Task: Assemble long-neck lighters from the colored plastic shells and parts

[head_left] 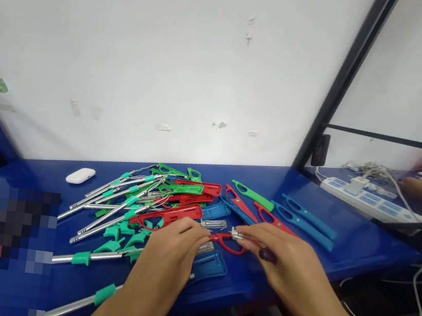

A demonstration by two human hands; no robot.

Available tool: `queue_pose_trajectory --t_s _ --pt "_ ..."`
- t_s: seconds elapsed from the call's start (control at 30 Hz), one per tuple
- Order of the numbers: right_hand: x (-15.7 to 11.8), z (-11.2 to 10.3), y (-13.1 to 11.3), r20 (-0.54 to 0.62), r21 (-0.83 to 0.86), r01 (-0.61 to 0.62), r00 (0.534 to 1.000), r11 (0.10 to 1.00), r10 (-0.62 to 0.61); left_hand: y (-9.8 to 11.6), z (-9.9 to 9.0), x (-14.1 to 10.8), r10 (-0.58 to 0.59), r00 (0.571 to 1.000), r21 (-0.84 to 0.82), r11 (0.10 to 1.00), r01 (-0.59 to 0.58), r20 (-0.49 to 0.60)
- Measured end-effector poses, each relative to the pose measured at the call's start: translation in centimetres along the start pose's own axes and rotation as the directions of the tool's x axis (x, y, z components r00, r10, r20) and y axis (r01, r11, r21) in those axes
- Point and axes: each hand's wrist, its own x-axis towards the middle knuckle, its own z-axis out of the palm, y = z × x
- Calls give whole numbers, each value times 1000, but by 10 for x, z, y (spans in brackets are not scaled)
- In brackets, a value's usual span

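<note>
My right hand (272, 249) is closed, its thumb and finger pinching a small clear-and-metal part (239, 233), with a dark rounded handle showing below the fingers. To its left, my left hand (180, 242) has its fingertips pressed together by a red handle piece (229, 243); what they grip is hidden. Clear lighter inserts (213, 224) lie just beyond the left fingertips. A blue shell half (210, 265) rests right of my left wrist. Red casing halves (172, 215) and metal tubes with green collars (112, 199) are heaped to the left.
Green, red and blue handle casings (303, 223) lie at the right of the blue table (270, 179). A white case (80, 176) sits at the back left. Beyond a dark post (341, 82) are a power strip (369, 198) and another person's hand.
</note>
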Motion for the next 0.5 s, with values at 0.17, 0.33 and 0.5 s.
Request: queue_pose_trajectory --t_s 0.17,0.33,0.5 --pt "21 7 14 52 -182 50 998 982 -41 -3 21 22 -41 990 148 989 21 132" --pt "15 4 -3 74 -67 82 994 994 -77 0 -5 13 -27 992 202 979 1 124" --pt "-3 8 -30 189 55 131 972 990 -139 -16 -53 -63 29 999 292 956 -19 -31"
